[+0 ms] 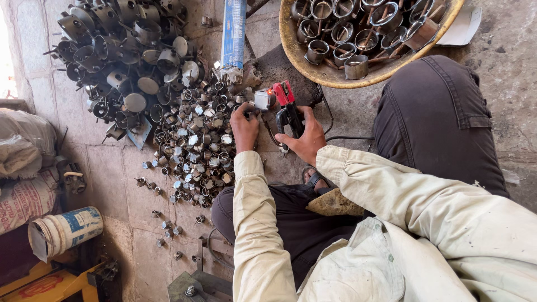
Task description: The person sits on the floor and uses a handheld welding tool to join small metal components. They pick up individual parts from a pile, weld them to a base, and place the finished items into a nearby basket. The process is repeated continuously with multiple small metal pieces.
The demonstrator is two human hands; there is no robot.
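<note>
At the far left a white bucket point(64, 230) is lying on its side, and beyond it a heap of dark metal cups point(120, 56) is spilling into a pile of small shiny metal rings point(196, 148) on the floor point(120, 173). The left hand point(244, 127) is pinching a small metal piece point(262, 99) at the pile's edge, while the right hand point(305, 140) is gripping the red-and-black electrode holder point(288, 109) just beside it. Judging by this, bracing both wrists low and keeping the piece steady should be serving best; a yellow basin point(335, 75) of finished cups is sitting above.
</note>
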